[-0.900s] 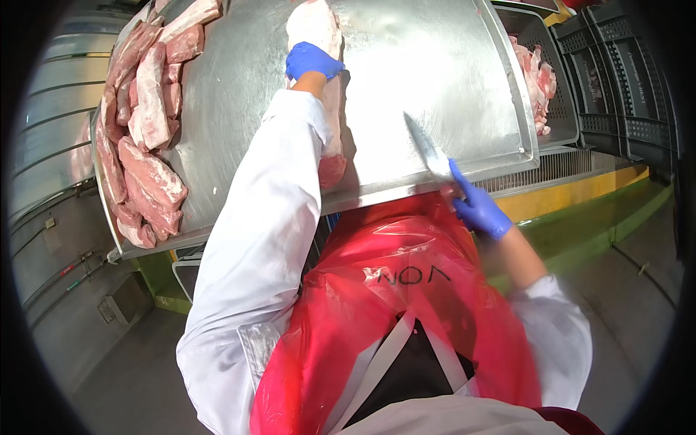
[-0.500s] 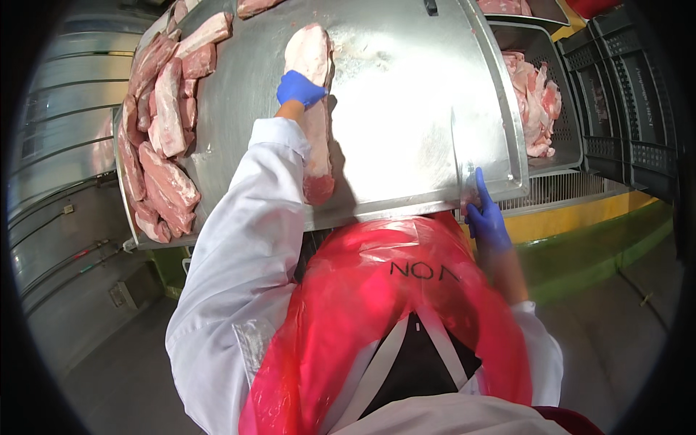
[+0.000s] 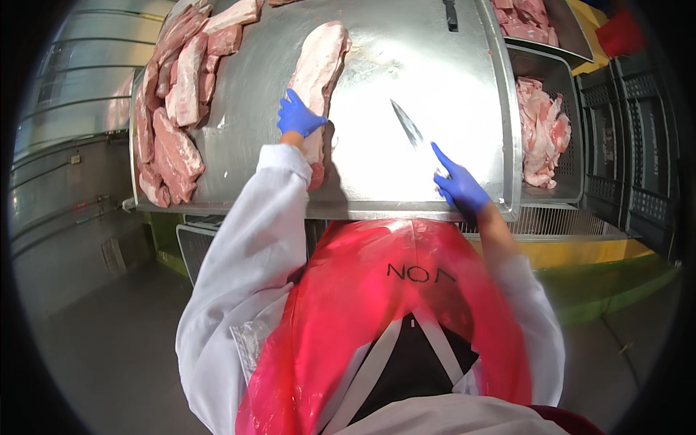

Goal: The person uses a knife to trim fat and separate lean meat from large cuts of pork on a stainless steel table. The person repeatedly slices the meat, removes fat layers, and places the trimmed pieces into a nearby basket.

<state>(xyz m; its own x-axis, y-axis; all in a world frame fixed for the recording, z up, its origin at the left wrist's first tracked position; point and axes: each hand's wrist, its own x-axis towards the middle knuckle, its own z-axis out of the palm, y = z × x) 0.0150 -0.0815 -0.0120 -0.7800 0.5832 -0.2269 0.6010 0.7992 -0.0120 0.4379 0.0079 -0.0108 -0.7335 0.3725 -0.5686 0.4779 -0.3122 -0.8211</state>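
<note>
A long pork loin [image 3: 319, 61] with a pale fat cover lies lengthwise on the steel table [image 3: 377, 196], in front of me and slightly left. My left hand [image 3: 299, 117], in a blue glove, grips its lower half, with the thumb across the top and the fingers at its left edge. To the right, over the bare steel, my right hand [image 3: 462, 187] is closed round a knife's handle, mostly hidden in the blue glove. Its index finger stretches along toward the blade. The narrow knife [image 3: 407, 125] points away and to the left, apart from the meat.
Several loins [image 3: 185, 87] are heaped along the table's left side. A dark crate of pale trimmings [image 3: 538, 134] stands beyond the right edge, with another container of meat pieces [image 3: 523, 20] behind it. Black crates [image 3: 620, 145] stand farther right. A black object [image 3: 452, 16] lies at the far side.
My right hand has come up from the table's near right corner, bringing the knife inward over the steel. The loin's far end has swung right, and my left hand sits nearer its lower end.
</note>
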